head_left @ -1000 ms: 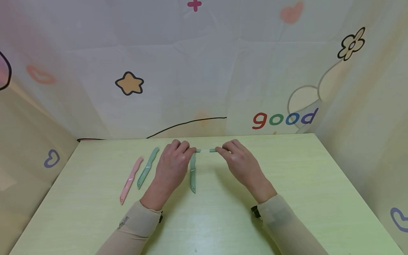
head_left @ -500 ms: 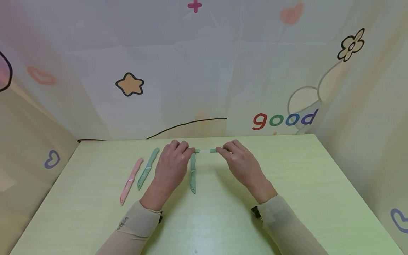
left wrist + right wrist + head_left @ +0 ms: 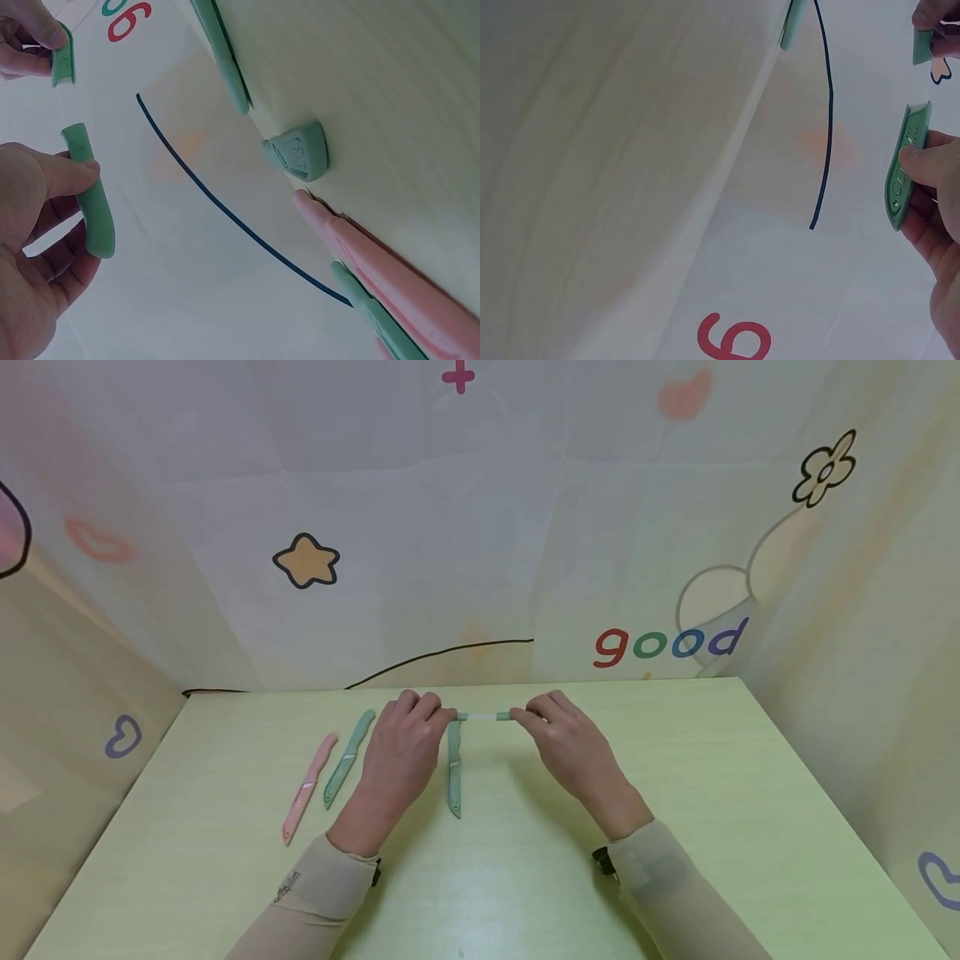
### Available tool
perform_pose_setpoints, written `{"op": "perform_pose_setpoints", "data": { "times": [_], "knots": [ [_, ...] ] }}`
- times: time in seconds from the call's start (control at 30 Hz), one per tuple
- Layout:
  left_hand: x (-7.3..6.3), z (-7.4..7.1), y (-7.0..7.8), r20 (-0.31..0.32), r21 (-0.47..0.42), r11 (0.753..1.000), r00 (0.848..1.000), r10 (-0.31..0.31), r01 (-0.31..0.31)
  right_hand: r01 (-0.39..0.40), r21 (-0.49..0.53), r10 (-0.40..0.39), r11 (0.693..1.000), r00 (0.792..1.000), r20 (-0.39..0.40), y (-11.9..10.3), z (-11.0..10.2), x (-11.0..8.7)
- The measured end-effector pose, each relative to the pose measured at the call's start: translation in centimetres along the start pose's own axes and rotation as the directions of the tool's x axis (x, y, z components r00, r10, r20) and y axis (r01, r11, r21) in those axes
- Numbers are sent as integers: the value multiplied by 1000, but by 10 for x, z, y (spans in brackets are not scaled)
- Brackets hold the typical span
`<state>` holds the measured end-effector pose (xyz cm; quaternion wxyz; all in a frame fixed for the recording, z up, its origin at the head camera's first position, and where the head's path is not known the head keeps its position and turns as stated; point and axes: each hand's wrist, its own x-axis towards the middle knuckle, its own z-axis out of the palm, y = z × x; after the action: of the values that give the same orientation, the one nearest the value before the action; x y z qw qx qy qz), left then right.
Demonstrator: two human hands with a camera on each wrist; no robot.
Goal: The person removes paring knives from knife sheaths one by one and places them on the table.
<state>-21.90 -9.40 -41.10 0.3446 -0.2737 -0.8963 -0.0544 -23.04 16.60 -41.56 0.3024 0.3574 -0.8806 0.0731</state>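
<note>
In the head view my left hand (image 3: 401,752) pinches the smooth green handle (image 3: 94,195) of a small knife. My right hand (image 3: 566,743) grips its green sheath (image 3: 907,165), which bears raised letters. Between handle and sheath a pale white blade (image 3: 482,717) shows as a thin strip, level above the table's far part. Just below the left fingertips, a second green knife (image 3: 454,777) lies sheathed on the table. Left of the left hand lie another sheathed green knife (image 3: 348,760) and a pink one (image 3: 309,789), both slanting.
The pale wooden table (image 3: 675,818) reaches back to a printed curtain (image 3: 525,543) with a star and the word "good". In the left wrist view a stubby green piece (image 3: 300,151) lies on the table between the knives.
My hands have drawn slightly apart, the left one a little leftward, and more of the white blade shows between handle and sheath. The knives on the table have stayed put.
</note>
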Motion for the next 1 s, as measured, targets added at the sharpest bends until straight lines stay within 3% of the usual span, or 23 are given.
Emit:
{"op": "perform_pose_setpoints", "data": {
  "times": [1.0],
  "knots": [
    [-1,1,-6,1,-10,999,999,-36,36,-36,24,36,999,999,-18,8,-2,-3]
  ]
}}
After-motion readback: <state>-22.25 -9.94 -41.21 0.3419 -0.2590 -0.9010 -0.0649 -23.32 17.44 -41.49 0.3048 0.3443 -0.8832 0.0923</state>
